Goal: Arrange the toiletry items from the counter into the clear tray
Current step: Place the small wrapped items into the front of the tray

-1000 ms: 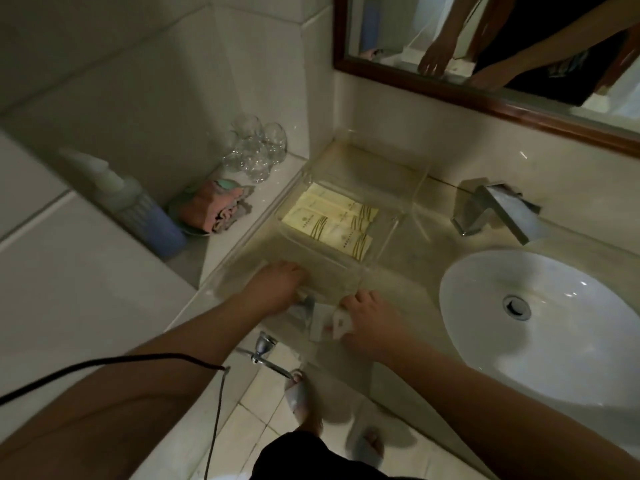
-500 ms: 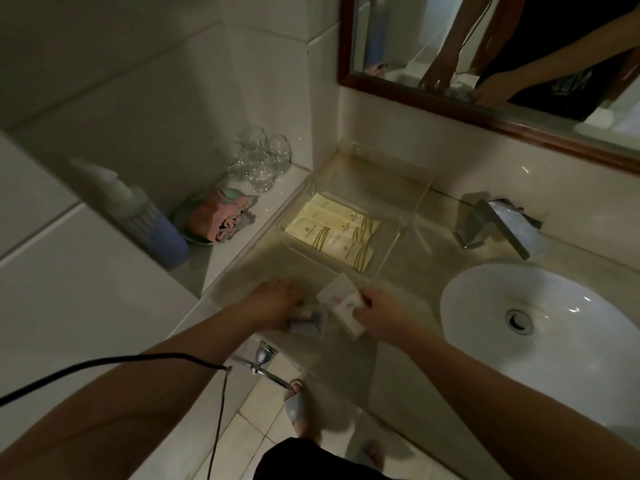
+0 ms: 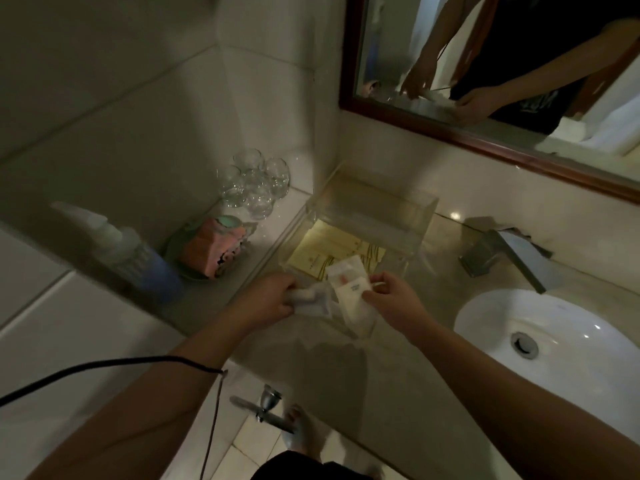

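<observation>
A clear tray (image 3: 408, 211) sits on the stone counter against the back wall, left of the tap. Pale yellow flat packets (image 3: 313, 256) lie inside it. My right hand (image 3: 389, 297) pinches white flat sachets (image 3: 351, 294) at the tray's near edge, just above the yellow packets. My left hand (image 3: 268, 299) grips a small white wrapped item (image 3: 313, 299) beside them, over the counter in front of the tray.
A white basin (image 3: 561, 344) and a metal tap (image 3: 505, 254) lie to the right. On the left ledge stand several glasses (image 3: 256, 183), a dish with a pink cloth (image 3: 213, 251) and a blue bottle (image 3: 138, 261). A mirror (image 3: 485, 64) hangs above.
Both hands lifted their items off the counter and moved up toward the tray. The right hand's white sachets now reach the tray's near edge.
</observation>
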Demonstrator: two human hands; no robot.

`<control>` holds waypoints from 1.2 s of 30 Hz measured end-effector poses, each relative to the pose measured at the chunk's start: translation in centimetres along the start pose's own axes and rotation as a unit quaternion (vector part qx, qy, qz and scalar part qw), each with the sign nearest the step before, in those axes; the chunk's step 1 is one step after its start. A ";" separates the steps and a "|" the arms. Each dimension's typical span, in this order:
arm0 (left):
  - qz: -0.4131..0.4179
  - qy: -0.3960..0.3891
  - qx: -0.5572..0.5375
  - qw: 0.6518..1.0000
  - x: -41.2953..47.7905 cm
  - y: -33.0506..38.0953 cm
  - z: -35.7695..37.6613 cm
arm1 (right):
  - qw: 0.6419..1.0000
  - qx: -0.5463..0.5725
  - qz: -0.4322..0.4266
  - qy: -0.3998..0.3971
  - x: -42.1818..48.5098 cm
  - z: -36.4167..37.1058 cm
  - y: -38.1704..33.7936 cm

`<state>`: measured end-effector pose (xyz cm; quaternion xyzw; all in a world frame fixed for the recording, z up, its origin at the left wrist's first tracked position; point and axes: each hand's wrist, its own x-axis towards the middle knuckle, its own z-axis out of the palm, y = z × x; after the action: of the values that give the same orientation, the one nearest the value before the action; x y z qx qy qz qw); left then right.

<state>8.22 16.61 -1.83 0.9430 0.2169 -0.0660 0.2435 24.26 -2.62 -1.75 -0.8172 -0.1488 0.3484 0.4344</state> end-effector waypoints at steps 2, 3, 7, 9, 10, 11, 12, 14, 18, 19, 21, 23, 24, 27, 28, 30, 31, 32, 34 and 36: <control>0.005 0.022 -0.024 0.999 1.6 -0.9 -0.7 | 0.999 0.004 0.008 0.036 0.8 -0.1 -0.5; 0.010 0.031 -0.031 0.999 2.3 -1.2 -1.0 | 0.999 0.007 0.011 0.050 1.2 -0.2 -0.7; 0.026 0.060 -0.019 0.998 5.1 -1.6 -2.2 | 0.995 0.017 0.006 0.099 2.0 -0.4 -1.0; 0.033 0.057 -0.012 0.998 6.4 -1.3 -2.7 | 0.994 0.007 0.004 0.109 2.1 -0.5 -1.2; 0.034 0.052 -0.007 0.998 6.9 -1.1 -2.9 | 0.993 0.000 0.001 0.114 2.2 -0.6 -1.3; 0.033 0.047 -0.005 0.998 7.4 -0.8 -3.1 | 0.993 -0.007 -0.001 0.120 2.3 -0.7 -1.4; 0.030 0.041 -0.006 0.999 7.8 -0.6 -3.2 | 0.992 -0.012 -0.002 0.126 2.5 -0.9 -1.5; 0.022 0.029 -0.010 0.999 8.8 -0.3 -3.4 | 0.991 -0.024 0.004 0.134 3.0 -1.4 -1.6; 0.023 0.011 0.009 1.000 10.7 0.0 -3.4 | 0.990 -0.052 0.005 0.132 3.8 -2.1 -1.7; 0.027 0.012 0.014 0.999 11.1 0.1 -3.5 | 0.990 -0.054 0.003 0.131 4.0 -2.2 -1.7; 0.030 0.013 0.022 0.999 11.9 0.3 -3.4 | 0.989 -0.070 -0.002 0.127 4.3 -2.3 -1.7; 0.035 0.013 0.023 0.999 12.7 0.4 -3.4 | 0.987 -0.095 -0.010 0.128 4.4 -2.4 -1.6; 0.039 0.012 0.023 0.999 13.1 0.5 -3.4 | 0.986 -0.102 -0.018 0.131 4.4 -2.3 -1.7; 0.053 0.010 0.027 0.998 14.1 0.7 -3.2 | 0.982 -0.116 -0.066 0.135 3.9 -2.0 -1.8; 0.056 0.006 0.029 0.998 14.3 0.7 -3.1 | 0.978 -0.132 -0.091 0.133 3.7 -1.9 -1.8; 0.063 -0.007 0.036 0.997 14.4 0.2 -3.0 | 0.963 -0.187 -0.140 0.131 3.7 -1.7 -1.6; 0.065 -0.011 0.037 0.997 14.4 -0.1 -3.0 | 0.952 -0.219 -0.164 0.134 3.8 -1.7 -1.4; 0.064 -0.012 0.038 0.997 14.3 -0.3 -2.9 | 0.940 -0.251 -0.187 0.138 3.8 -1.7 -1.2; 0.063 -0.018 0.043 0.997 14.1 -0.5 -2.8 | 0.916 -0.301 -0.225 0.139 4.0 -1.7 -0.9; 0.067 -0.033 0.055 0.996 13.9 -0.3 -2.4 | 0.897 -0.342 -0.246 0.134 4.0 -1.5 -0.6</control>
<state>20.62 23.27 -3.10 0.9646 0.1417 -0.0923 0.2025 28.21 -1.00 -2.44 -0.8915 -0.3955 0.0453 0.2163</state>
